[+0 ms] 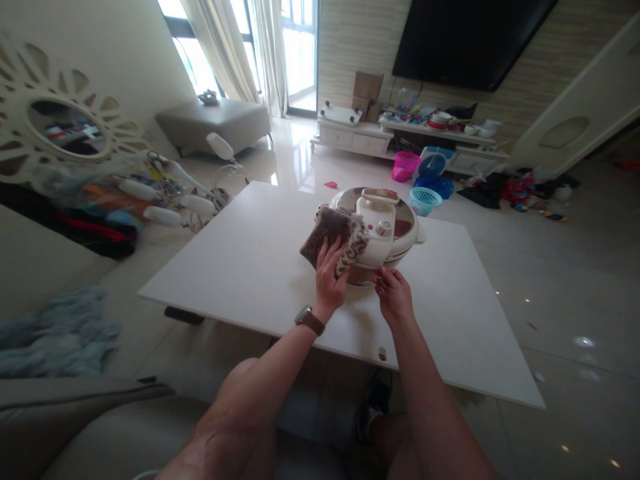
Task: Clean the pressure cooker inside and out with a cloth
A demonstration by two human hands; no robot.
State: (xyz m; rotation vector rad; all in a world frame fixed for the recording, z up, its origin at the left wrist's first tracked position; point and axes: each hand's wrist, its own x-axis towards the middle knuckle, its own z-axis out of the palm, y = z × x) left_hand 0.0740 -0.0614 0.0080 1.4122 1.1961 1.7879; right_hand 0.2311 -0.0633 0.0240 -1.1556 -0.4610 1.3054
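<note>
A round cream countertop cooker [377, 230] with a shiny brown lid, a top handle and a control knob stands on the white table [240, 267]. My left hand [330, 273] presses a brown leopard-patterned plush cloth [325, 237] against the cooker's left side, fingers spread over the fabric. My right hand [395, 293] is at the cooker's front, below the control panel, its fingers curled and pinched together at the edge. What lies between those fingertips is too small to make out. The cloth hides part of the cooker's left side.
A small sticker-like figure [382, 353] is at the table's near edge. On the floor beyond are a pink basket [405, 165], a light-blue basket [425, 200] and dark bags [487, 190]. A lamp with white shades [197, 205] stands left of the table. A sofa [100, 427] is at lower left.
</note>
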